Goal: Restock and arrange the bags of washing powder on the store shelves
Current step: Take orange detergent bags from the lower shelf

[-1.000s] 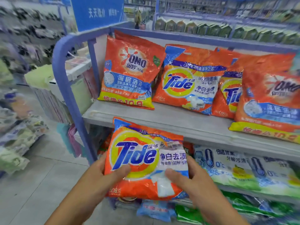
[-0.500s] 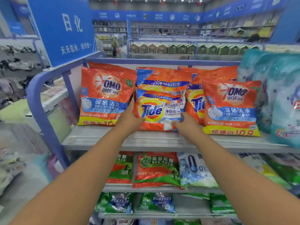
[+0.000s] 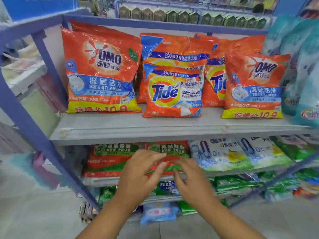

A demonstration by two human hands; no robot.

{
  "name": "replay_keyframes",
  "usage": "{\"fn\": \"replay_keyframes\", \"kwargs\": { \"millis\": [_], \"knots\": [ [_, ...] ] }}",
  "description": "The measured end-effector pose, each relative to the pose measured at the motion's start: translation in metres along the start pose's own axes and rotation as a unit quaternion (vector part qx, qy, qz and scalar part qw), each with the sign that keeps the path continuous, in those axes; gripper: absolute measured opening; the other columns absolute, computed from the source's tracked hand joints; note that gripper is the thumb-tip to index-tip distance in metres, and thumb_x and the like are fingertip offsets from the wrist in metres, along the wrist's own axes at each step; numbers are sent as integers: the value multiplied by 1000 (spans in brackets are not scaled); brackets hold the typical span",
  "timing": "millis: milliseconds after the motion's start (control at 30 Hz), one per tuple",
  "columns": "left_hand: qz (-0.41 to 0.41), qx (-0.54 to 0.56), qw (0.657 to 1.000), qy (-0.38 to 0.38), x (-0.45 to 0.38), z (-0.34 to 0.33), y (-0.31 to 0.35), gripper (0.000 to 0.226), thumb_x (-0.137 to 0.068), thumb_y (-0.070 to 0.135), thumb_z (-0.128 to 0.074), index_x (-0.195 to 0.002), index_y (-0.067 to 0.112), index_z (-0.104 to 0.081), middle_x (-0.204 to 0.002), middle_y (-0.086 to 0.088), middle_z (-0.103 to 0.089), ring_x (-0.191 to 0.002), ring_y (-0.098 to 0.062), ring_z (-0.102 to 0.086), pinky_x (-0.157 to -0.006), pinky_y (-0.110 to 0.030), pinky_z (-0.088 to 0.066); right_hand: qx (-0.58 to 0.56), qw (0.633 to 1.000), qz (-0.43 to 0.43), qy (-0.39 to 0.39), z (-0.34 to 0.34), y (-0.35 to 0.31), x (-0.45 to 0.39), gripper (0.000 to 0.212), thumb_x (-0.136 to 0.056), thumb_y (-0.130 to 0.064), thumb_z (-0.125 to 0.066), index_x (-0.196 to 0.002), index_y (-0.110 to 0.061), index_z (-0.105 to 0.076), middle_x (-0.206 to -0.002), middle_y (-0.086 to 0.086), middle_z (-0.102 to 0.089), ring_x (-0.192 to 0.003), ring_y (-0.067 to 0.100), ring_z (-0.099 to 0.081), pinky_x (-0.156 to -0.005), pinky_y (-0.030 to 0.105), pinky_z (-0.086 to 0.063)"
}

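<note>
On the top shelf point(image 3: 120, 130), a small Tide bag point(image 3: 172, 94) is standing upright between 2 OMO bags, leaning on a larger Tide bag point(image 3: 174, 49), bare shelf showing before its front edge. Below, left hand point(image 3: 141, 176) and right hand point(image 3: 191, 183) are hovering, fingers loose, holding nothing.

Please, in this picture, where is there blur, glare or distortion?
Head view: both hands, left hand and right hand, are motion-blurred; glare streaks the small Tide bag; the wide lens bends the blue shelf frame; the right-edge bags smear.
</note>
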State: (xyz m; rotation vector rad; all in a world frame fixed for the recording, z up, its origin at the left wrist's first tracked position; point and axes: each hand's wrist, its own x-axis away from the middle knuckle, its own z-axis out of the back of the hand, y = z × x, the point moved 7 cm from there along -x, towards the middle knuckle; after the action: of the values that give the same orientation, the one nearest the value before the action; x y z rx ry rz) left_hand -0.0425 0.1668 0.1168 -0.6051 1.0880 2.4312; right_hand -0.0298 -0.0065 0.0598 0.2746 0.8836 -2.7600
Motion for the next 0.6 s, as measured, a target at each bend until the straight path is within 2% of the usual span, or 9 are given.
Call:
{"fn": "replay_keyframes", "kwargs": {
  "millis": [33, 100, 167, 200, 333, 433, 467, 533, 600],
  "knots": [
    [90, 7, 995, -43, 7, -13, -21, 31, -95, 47, -63, -123, 36, -69, -119, 19, -65, -115, -1, -56, -101, -31, -48, 9, 998, -46, -29, -20, 18, -1, 45, -95, -47, -44, -129, -24, -64, -129, -5, -62, -122, 15, -55, -102, 36, -47],
    [250, 13, 962, -111, 17, -37, -61, 43, -94, 54, -60, -134, 40, -58, -138, 13, -58, -128, -11, -54, -108, -36, -46, 0, 986, -146, -81, -39, 47, -9, 54, -97, -51, -48, -144, -24, -51, -148, 3, -50, -137, 23, -47, -113, 39, -41],
    [357, 19, 918, -171, 29, -60, -92, 55, -95, 55, -57, -143, 31, -48, -147, 2, -53, -126, -19, -57, -104, -35, -47, -24, 970, -210, -118, -50, 67, -13, 57, -100, -45, -52, -152, -23, -42, -157, 8, -40, -143, 27, -40, -117, 40, -37],
    [390, 27, 900, -195, 34, -71, -104, 59, -95, 56, -55, -145, 26, -46, -145, -2, -55, -121, -20, -60, -101, -35, -50, -28, 967, -218, -126, -53, 73, -15, 57, -101, -43, -52, -153, -22, -41, -157, 9, -39, -143, 27, -40, -118, 40, -36],
    [483, 34, 844, -230, 51, -102, -135, 62, -95, 60, -52, -141, 18, -51, -132, -5, -64, -118, -26, -63, -99, -38, -52, 21, 968, -183, -173, -61, 90, -19, 59, -100, -38, -55, -154, -21, -37, -152, 9, -43, -137, 26, -46, -113, 34, -39],
    [532, 79, 821, -190, 54, -113, -141, 57, -95, 56, -56, -140, 21, -53, -130, -4, -65, -117, -25, -63, -102, -38, -51, 106, 952, -172, -229, -65, 111, -18, 58, -97, -39, -59, -149, -21, -42, -141, 9, -51, -125, 26, -53, -106, 35, -45],
    [544, 100, 814, -179, 53, -116, -137, 54, -96, 52, -57, -139, 20, -53, -131, -4, -64, -117, -24, -62, -102, -36, -49, 130, 951, -157, -233, -64, 116, -17, 55, -96, -39, -59, -145, -19, -45, -137, 9, -53, -122, 26, -54, -104, 34, -46],
    [564, 120, 799, -170, 51, -123, -131, 51, -97, 48, -58, -138, 17, -54, -132, -5, -63, -117, -23, -59, -105, -41, -45, 165, 953, -109, -231, -63, 122, -18, 47, -97, -36, -57, -140, -17, -51, -134, 8, -56, -118, 25, -56, -99, 33, -48],
    [588, 126, 785, -149, 49, -130, -130, 55, -94, 51, -61, -137, 16, -55, -133, -7, -62, -121, -28, -58, -108, -46, -44, 185, 952, -76, -231, -62, 126, -20, 45, -97, -32, -57, -139, -15, -53, -135, 8, -56, -118, 26, -57, -98, 34, -48]
  ]
}}
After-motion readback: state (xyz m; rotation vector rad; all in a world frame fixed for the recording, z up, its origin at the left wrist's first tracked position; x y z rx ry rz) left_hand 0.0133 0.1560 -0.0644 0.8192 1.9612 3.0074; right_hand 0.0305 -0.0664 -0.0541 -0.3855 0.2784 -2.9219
